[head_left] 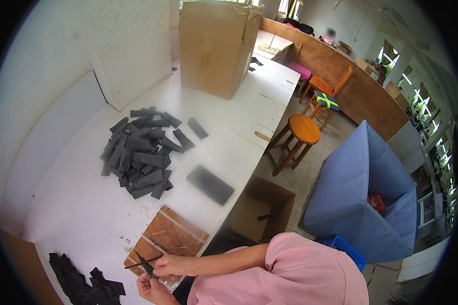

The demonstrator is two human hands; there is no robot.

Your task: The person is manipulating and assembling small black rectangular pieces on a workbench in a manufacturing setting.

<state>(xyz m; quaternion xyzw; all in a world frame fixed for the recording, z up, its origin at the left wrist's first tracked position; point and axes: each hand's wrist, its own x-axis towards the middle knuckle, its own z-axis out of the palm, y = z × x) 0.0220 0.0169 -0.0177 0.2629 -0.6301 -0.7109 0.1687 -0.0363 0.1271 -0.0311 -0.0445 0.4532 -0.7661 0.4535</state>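
At the table's near edge, my right hand (173,265) is closed around a thin brown stick-like tool (136,264), which points left. Close below it, my left hand (152,288) pinches a small dark fabric piece (145,264) whose narrow end sticks up beside the tool. Both hands are over the lower edge of a brown wooden board (174,235) with clear tape across it. Farther off lies a heap of black fabric tubes (140,152). More black pieces (71,279) lie at the lower left.
A tall cardboard box (213,48) stands on the far table, and a dark phone-like slab (210,184) lies nearer. Right of the table are an open carton (257,213), a round wooden stool (304,129) and a large blue fabric bin (341,188).
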